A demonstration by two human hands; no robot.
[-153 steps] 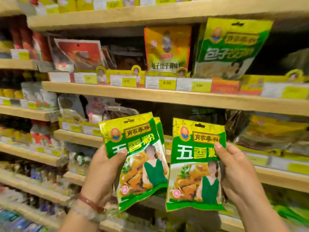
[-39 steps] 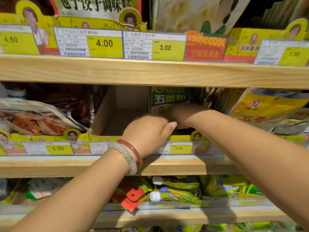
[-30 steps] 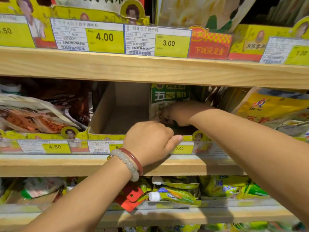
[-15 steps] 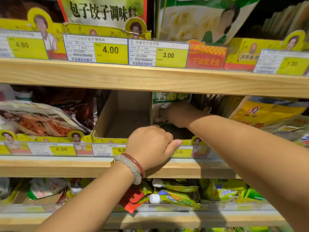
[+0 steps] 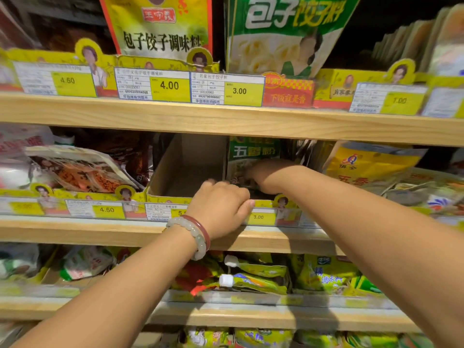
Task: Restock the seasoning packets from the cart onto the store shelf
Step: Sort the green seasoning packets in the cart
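Green five-spice seasoning packets point(image 5: 253, 153) stand upright at the right side of an open cardboard display box point(image 5: 185, 167) on the middle wooden shelf point(image 5: 100, 232). My right hand point(image 5: 266, 175) reaches deep into the box and grips the packets low on their front face; its fingertips are in shadow. My left hand point(image 5: 221, 204), with bead bracelets at the wrist, has its fingers curled over the box's front lip, just above the price tags. The left part of the box holds nothing.
Red-and-white packets point(image 5: 75, 169) lie in the tray to the left, yellow packets point(image 5: 371, 164) to the right. The upper shelf board point(image 5: 226, 121) hangs low over the box. Price labels point(image 5: 258, 217) line the shelf fronts. Pouches with white caps point(image 5: 251, 280) fill the shelf below.
Five seconds ago each hand held packets in front of the shelves. Now the packets stand in the box under my right hand, and my left hand has moved to the box's front lip.
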